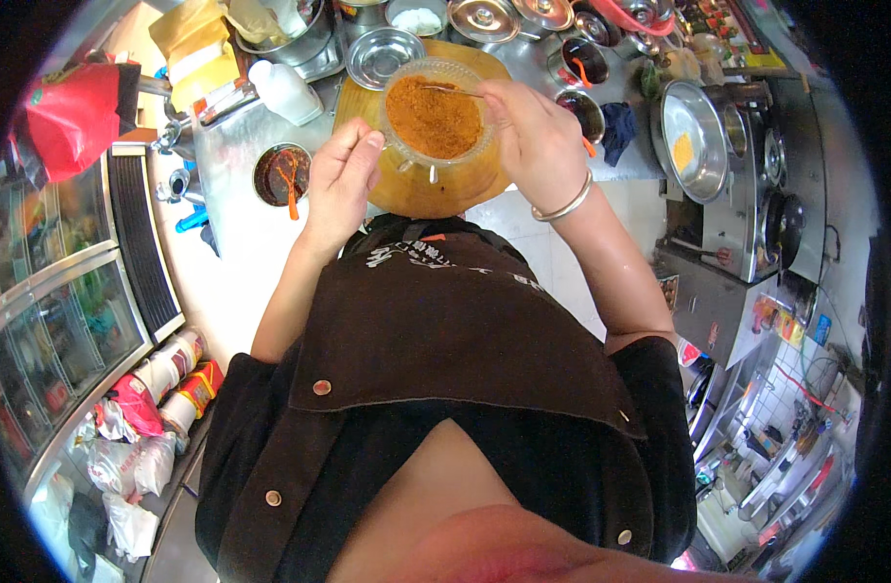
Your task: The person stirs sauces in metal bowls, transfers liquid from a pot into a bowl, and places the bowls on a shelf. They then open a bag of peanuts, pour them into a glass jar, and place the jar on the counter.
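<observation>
A clear bowl [435, 111] of orange-brown powder stands over a round wooden board [416, 191]. My left hand [347, 178] is at the bowl's left side, thumb and fingers pinched together by its rim; a thin piece, perhaps a handle, shows at the fingertips. In my right hand [536, 138] is the handle of a metal spoon [456, 90], its tip in the powder. Left of my left hand stands a metal pot [257, 169] of dark red sauce with an orange spoon [292, 191]. An empty metal bowl [384, 52] is just behind the powder bowl.
A white plastic bottle [285, 91] stands at the back left. Sauce pots [578, 62] and a dark cloth [618, 130] lie to the right, before a large metal basin [693, 171] holding something yellow. Lidded pots [483, 18] line the back. A glass-door cabinet [73, 342] is at far left.
</observation>
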The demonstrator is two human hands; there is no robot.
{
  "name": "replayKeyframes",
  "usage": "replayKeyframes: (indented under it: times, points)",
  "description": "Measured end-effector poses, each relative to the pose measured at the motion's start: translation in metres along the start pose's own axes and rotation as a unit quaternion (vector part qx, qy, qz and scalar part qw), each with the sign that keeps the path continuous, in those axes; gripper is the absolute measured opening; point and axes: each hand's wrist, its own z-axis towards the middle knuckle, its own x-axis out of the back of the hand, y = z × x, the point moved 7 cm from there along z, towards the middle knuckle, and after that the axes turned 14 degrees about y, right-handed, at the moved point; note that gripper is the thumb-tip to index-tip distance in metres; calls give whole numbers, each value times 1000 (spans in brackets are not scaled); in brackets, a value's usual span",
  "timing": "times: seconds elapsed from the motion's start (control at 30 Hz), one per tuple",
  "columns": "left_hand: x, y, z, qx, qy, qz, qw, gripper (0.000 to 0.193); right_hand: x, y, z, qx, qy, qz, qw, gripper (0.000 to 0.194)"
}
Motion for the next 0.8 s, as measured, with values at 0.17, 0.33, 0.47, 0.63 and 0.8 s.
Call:
replayKeyframes:
  times: [0.17, 0.33, 0.47, 0.63, 0.8]
  points:
    - [9, -9, 4, 2, 17, -66, 998, 24, -10, -3, 1, -38, -55, 40, 997, 14]
    - [13, -18, 0, -50, -12, 29, 998, 23, -7, -15, 17, 116, -50, -38, 991, 13]
    - [20, -26, 4, -54, 19, 9, 998, 21, -18, -17, 13, 175, -133, -103, 970, 13]
    - [20, -41, 11, -22, 70, -83, 994, 18, -28, 9, 4, -73, -184, -45, 979, 14]
    - [10, -54, 12, -40, 111, -76, 990, 21, -53, 52, -33, -503, -196, 155, 828, 22]
